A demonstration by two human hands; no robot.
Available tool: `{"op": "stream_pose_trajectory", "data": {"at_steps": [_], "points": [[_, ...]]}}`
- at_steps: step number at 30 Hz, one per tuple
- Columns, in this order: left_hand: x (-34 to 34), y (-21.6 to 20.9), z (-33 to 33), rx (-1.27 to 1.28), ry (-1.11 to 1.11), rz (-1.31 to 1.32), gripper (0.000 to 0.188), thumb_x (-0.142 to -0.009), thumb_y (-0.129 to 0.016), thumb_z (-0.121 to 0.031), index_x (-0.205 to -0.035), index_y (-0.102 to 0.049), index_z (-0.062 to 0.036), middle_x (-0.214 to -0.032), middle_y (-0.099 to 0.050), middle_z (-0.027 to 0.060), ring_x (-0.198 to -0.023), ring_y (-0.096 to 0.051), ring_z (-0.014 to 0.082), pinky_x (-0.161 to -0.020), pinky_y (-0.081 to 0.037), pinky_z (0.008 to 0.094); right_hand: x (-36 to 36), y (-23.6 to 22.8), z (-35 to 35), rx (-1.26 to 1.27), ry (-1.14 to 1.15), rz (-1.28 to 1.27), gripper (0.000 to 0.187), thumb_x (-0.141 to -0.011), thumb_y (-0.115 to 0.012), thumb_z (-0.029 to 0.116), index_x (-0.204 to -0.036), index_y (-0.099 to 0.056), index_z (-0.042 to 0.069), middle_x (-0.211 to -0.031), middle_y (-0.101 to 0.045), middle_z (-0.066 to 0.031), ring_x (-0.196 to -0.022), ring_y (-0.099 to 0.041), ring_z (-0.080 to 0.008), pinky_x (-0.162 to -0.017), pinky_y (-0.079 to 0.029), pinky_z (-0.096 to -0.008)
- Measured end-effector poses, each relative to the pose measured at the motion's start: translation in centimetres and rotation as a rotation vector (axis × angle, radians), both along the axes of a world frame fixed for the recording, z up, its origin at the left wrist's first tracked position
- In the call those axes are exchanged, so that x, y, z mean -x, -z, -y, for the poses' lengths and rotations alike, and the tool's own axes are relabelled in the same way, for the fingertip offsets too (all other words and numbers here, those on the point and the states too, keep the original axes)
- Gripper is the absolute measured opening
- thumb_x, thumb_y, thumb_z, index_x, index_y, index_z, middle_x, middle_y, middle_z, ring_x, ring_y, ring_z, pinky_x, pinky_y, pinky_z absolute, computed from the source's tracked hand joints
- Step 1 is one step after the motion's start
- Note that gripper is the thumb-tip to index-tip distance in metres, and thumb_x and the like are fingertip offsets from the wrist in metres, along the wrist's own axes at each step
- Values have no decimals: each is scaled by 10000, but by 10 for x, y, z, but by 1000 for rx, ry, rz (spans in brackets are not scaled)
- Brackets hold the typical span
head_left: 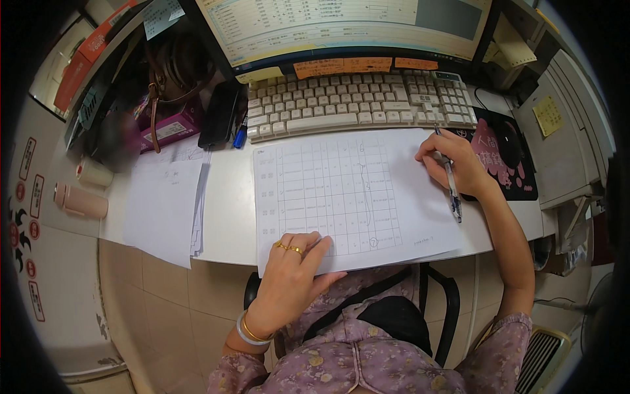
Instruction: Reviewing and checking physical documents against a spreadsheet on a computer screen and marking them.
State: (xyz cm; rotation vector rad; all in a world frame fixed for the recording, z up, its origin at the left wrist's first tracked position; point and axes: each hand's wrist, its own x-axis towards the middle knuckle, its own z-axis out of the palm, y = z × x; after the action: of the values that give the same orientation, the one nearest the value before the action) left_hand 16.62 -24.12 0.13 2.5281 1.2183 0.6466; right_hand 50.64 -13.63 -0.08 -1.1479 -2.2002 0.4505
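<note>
A printed table sheet (328,190) lies on the desk in front of me, with pen marks down one column and a circled mark near its bottom. My left hand (292,272) rests on the sheet's lower left part, fingers stretched over the paper and thumb along its near edge. Two rings and bangles show on that hand and wrist. My right hand (453,161) is closed around a pen (453,187) over the sheet's right side. The pen's dark end points toward me, and its other end sticks up near the keyboard (354,102).
A monitor (354,33) stands behind the keyboard. At left are a paper stack (161,210), a black phone (218,115), a blue pen (240,133), a purple box (174,128) and a pink bottle (80,200). A mouse (507,141) sits on a dark pad at right.
</note>
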Motion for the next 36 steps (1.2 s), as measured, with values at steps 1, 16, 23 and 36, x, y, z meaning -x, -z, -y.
{"op": "stream_pose_trajectory", "data": {"at_steps": [1,16,23,36], "points": [[0,1,-1,-4,8,-7,550,-709,-827,-243,-1141,-604,16,-1084,-576,149,-948,-547,302,-803,-455,394,-1,0,0,0,2,0,124,-779,-624,-11,-893,-618,38,-775,-624,-61,-751,-588,-193,-665,-482,-303],[-4,-19,-50,187,157,-248,816,-774,-684,-569,-1368,-490,-44,-1440,-301,402,-873,-635,411,-760,-548,415,-2,1,2,40,13,-11,114,-792,-621,-18,-893,-624,35,-801,-625,-60,-693,-558,-183,-630,-461,-299],[-12,-10,-55,138,93,-287,824,-782,-662,-587,-1397,-476,-71,-1420,-337,400,-874,-663,418,-701,-565,402,-3,2,0,-8,-3,-3,114,-775,-646,18,-881,-630,58,-742,-608,-62,-732,-590,-205,-609,-483,-313],[-14,6,-46,0,22,-297,811,-739,-692,-578,-1391,-506,-134,-1435,-380,340,-779,-651,312,-587,-549,367,-4,3,0,12,16,9,126,-772,-622,-34,-878,-625,35,-775,-626,-53,-689,-549,-178,-598,-454,-297]]}}
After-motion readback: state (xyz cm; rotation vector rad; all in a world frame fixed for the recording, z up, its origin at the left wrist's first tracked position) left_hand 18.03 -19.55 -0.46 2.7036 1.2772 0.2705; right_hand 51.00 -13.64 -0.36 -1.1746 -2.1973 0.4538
